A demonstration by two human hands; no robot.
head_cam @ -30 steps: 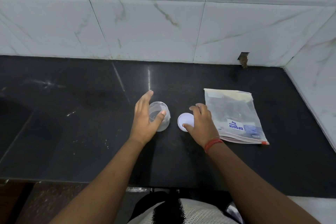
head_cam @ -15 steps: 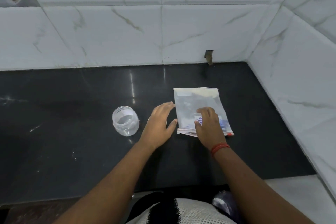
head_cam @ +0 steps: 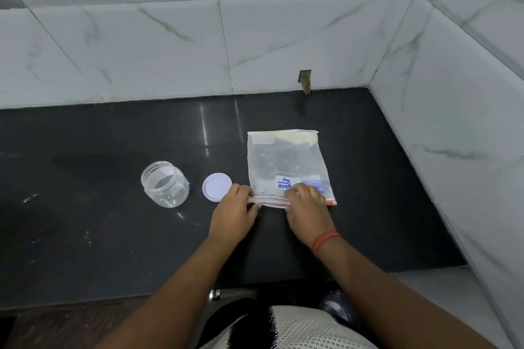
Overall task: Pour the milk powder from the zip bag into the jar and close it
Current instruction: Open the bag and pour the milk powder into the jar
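Observation:
A clear zip bag [head_cam: 286, 161] lies flat on the black counter [head_cam: 99, 221], pale powder gathered at its far end and its zip edge nearest me. My left hand [head_cam: 234, 211] pinches the near left corner of that edge. My right hand [head_cam: 307, 204] grips the same edge further right, fingers curled over it. The clear plastic jar [head_cam: 164, 184] stands open and upright to the left. Its white lid [head_cam: 217, 186] lies flat between jar and bag, just beyond my left hand.
White marble-look tiles form the back wall and the right wall [head_cam: 453, 122], meeting in a corner. A small hole [head_cam: 305, 81] sits in the back wall at counter level. The counter's front edge runs just in front of my body.
My left hand let go of the jar and my right hand left the lid. Both moved right to the bag's near edge and now hold it. The view turned right.

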